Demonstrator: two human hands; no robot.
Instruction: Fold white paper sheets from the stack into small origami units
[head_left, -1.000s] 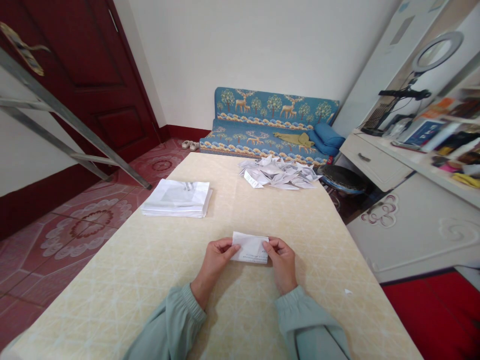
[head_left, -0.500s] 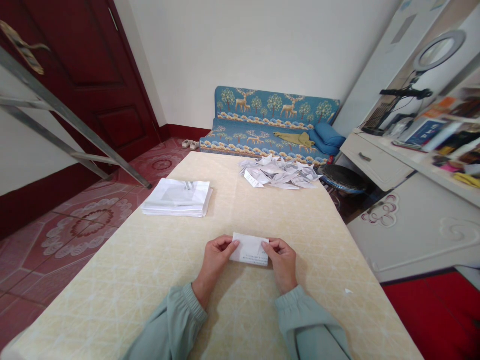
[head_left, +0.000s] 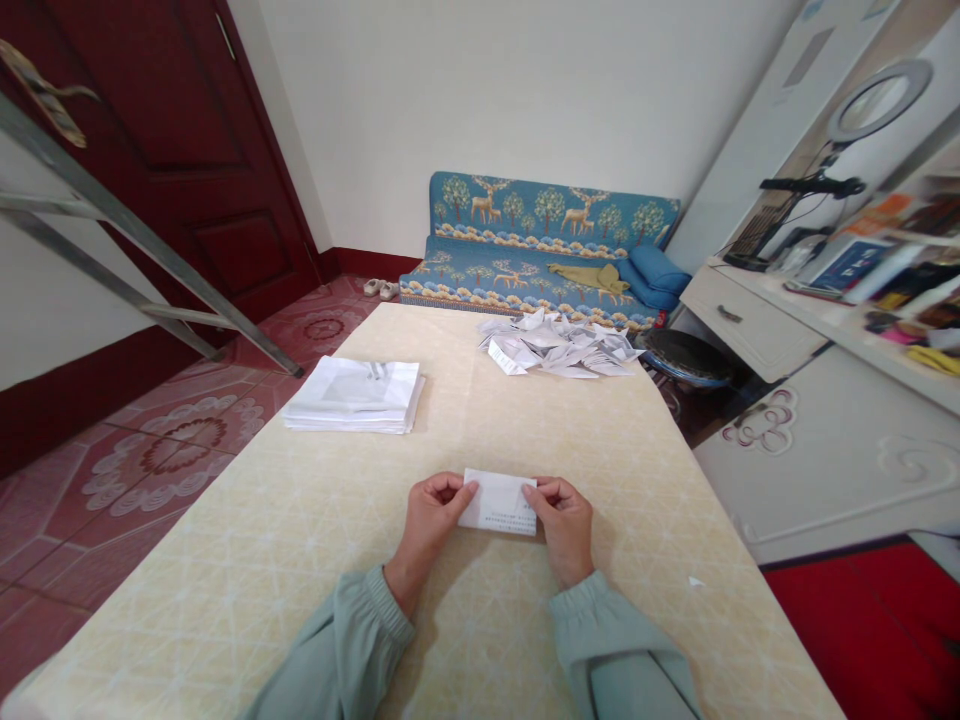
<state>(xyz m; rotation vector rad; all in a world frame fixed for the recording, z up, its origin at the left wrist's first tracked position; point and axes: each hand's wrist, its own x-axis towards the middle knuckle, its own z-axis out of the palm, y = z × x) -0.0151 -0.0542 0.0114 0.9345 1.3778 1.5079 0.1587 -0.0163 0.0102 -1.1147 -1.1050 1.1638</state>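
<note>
A small folded sheet of paper (head_left: 496,502), white with lines of print along its lower right part, is held up near the front middle of the table. My left hand (head_left: 435,515) pinches its left end, thumb on top and fingers behind. At the right end, my right hand (head_left: 564,522) grips it the same way. Farther off to the left lies a stack of white paper sheets (head_left: 352,395). A heap of folded paper pieces (head_left: 559,345) covers the far right part of the table.
The table (head_left: 315,560) has a pale yellow patterned cloth. A tiny paper scrap (head_left: 696,582) lies at the right. Beyond stand a blue sofa (head_left: 517,255) and a round stool (head_left: 686,357). A metal ladder (head_left: 150,240) leans at the left; a white cabinet (head_left: 832,440) flanks the right.
The folded paper has dipped very slightly toward me between my hands. Both hands keep their hold, and everything else stays where it was.
</note>
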